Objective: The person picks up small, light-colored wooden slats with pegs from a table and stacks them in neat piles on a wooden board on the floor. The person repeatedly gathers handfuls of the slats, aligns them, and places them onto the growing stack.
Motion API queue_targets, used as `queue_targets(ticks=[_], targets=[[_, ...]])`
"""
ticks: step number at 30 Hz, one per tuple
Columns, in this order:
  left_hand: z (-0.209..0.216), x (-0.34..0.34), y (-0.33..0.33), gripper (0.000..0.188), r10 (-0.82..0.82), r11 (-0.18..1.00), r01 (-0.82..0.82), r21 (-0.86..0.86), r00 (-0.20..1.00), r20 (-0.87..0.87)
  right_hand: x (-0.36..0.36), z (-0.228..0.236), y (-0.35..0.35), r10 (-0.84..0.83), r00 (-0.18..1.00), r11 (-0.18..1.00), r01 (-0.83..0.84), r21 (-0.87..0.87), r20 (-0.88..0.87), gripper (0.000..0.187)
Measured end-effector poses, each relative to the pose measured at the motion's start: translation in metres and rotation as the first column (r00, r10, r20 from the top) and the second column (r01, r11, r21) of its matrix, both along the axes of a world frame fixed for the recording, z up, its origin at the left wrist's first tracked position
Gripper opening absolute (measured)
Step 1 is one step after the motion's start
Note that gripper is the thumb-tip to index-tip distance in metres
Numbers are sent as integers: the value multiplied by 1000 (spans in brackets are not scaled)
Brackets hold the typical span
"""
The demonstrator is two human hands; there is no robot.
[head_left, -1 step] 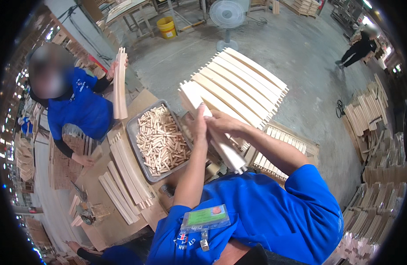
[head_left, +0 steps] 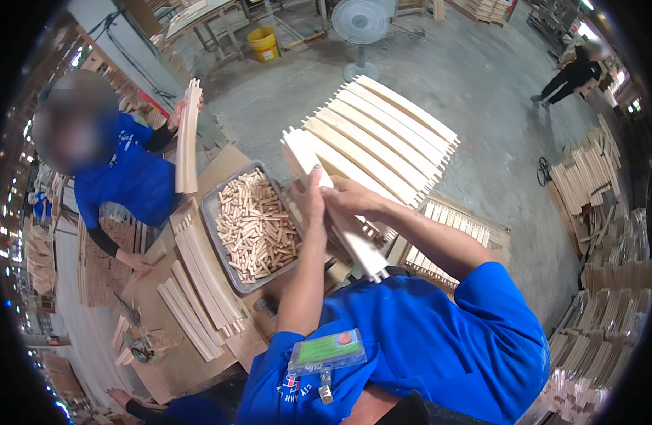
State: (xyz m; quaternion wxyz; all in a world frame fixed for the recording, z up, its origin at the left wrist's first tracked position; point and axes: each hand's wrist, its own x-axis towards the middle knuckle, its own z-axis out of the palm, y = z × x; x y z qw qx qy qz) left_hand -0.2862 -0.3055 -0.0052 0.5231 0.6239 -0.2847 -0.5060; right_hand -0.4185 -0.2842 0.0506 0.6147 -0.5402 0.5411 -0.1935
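**Two hands closed on peg-ended slat wood**

Head view, sole view examined. Material is pale, smooth, unfinished wood: long, gently curved slats with short round pegs projecting from their ends.

The left hand (head_left: 312, 200) and the right hand (head_left: 352, 195) are both closed on the held slat wood (head_left: 361, 251), meeting near its mid-length. The left thumb lies along the upper face. One peg-ended length extends beyond the hands, away from the body; the other slopes down toward the shirt (head_left: 418, 319). Number of slats in the grip: cannot be told, as the fingers cover them.

Beyond the hands lies one stack of slats (head_left: 389, 142), at least five rows, pegs along both sides. Left of the left forearm sits one grey tray (head_left: 214, 228), filled with loose cylindrical dowels (head_left: 255, 227), too many to count. Beside it, on brown cardboard (head_left: 145, 287), lie at least five loose slats (head_left: 205, 276).

One co-worker (head_left: 127, 180) holds upright slats (head_left: 187, 152). Background: one fan (head_left: 361, 27), one yellow bucket (head_left: 263, 44).
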Motion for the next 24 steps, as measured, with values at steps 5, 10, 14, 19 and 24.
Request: queue_targets(ticks=[5,10,14,19,24], targets=[[50,41,-7,68,-347,897,251,-363,910,-228,-3,63,10,183,914,810,-349,-472,-361,66],[112,38,5,88,-637,699,608,-378,768,57,-40,138,45,-156,725,215,-638,-739,-671,81],[133,15,29,85,-727,378,912,-159,398,559,-45,161,53,-137,540,205,-804,-557,-830,95],[133,-8,54,83,-575,4,997,81,-64,816,-78,156,72,384,458,605,-781,-156,-802,137],[132,-25,60,91,-570,-237,948,212,-313,760,-100,124,114,280,647,706,-639,-304,-709,134]])
